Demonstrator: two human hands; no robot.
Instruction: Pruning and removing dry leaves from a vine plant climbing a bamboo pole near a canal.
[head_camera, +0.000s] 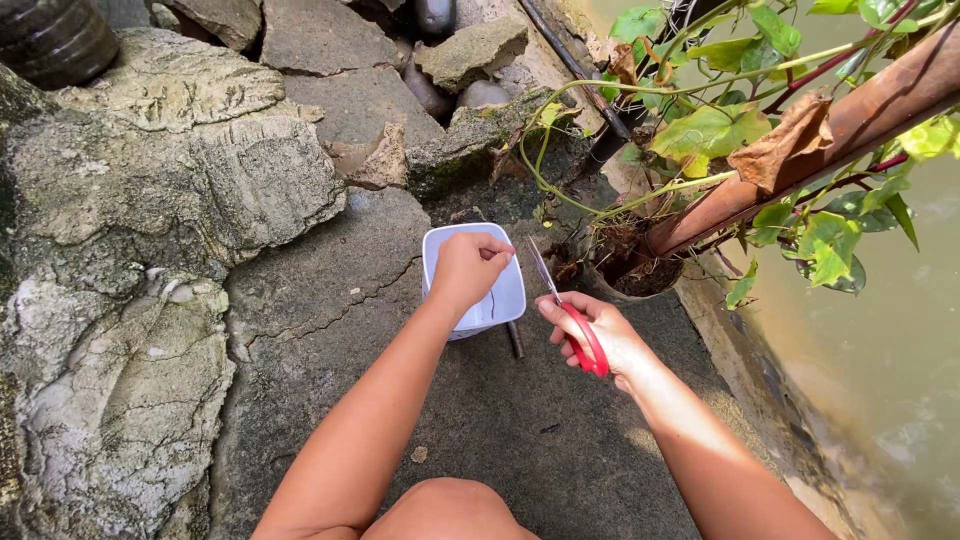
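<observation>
Gripping the rim of a white plastic tub (497, 300) on cracked concrete (330, 320), the left hand (468, 268) steadies it while the right hand (598, 335) clasps red-handled scissors (572, 318), blades pointing up towards a potted vine (690, 140). Thin and light, the tub looks flexible and likely to tip; its rim appears the surest hold.
</observation>
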